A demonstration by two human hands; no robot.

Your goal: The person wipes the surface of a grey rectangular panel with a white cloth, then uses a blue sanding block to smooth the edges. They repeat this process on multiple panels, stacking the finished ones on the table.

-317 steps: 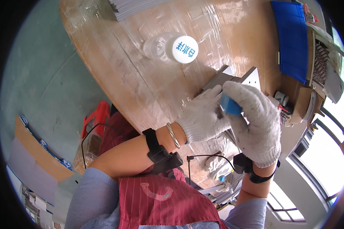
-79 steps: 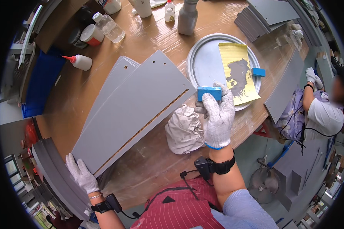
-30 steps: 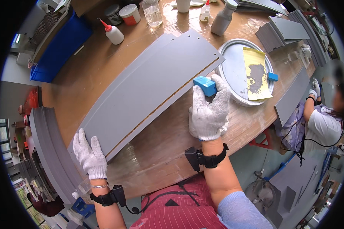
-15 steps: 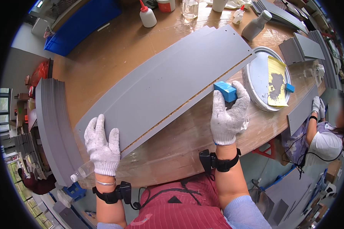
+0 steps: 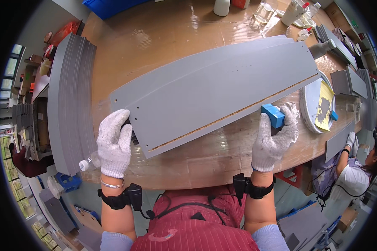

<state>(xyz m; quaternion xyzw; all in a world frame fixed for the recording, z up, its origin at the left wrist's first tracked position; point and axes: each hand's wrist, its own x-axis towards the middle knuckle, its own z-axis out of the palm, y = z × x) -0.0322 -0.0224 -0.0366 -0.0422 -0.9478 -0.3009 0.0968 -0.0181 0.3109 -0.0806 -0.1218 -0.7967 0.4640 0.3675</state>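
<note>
A long grey panel (image 5: 213, 92) with a curved far edge lies slanted in front of me; a narrow brown groove runs along its near edge. Its outline steps at the far side, as if another panel lies beneath. At its left end, my left hand (image 5: 115, 144) in a white knit glove has bent fingers and thumb against the edge, gripping it. My right hand (image 5: 274, 140), gloved alike, pinches a blue block (image 5: 273, 115) between thumb and fingers, just beside the panel's near edge towards the right. The block's underside is hidden.
A pale round lid (image 5: 310, 104) with a grey-smeared yellow sheet (image 5: 325, 106) lies right of the panel. Grey panels (image 5: 71, 104) stand stacked at left. A grey bottle (image 5: 322, 49) and a clear jar (image 5: 265, 11) are behind. A co-worker (image 5: 356, 161) is at far right.
The panel now lies less steeply and further right in view. My left hand has gone from lying on its surface to its left end. My right hand still holds the blue block.
</note>
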